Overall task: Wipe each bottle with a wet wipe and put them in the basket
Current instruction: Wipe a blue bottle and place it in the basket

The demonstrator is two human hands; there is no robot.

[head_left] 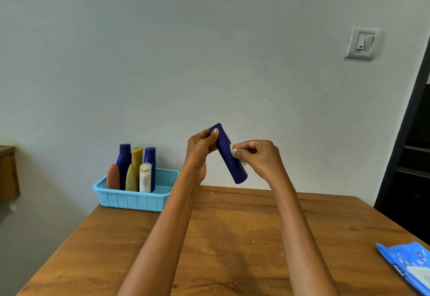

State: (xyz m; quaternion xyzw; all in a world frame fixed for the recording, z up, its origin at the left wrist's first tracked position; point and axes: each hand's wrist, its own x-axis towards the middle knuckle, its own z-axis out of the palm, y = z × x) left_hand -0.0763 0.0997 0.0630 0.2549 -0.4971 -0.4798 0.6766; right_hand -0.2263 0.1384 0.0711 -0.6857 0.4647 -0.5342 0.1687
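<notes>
From the head view, I judge I'm mid-wipe on what looks to be the last loose bottle: my left hand (200, 146) grips the blue bottle (229, 153) near its upper end, fingers curled round it, and holds it tilted in the air above the far edge of the table (232, 237). My right hand (258, 156) pinches a small wad of wet wipe (235, 150) and presses it against the bottle's side, about midway along. Next, I think, comes working the wipe down toward the lower end and turning the bottle in my left grip so the hidden side gets covered, then carrying it leftward to the basket (137, 199). The bottle is a plain dark blue cylinder, smooth, no label that I can make out. The light blue basket sits at the table's far left corner with five bottles (133, 170) standing in its left half, leaving room on the right. A blue wipe packet (407, 265) lies at the table's right edge.
</notes>
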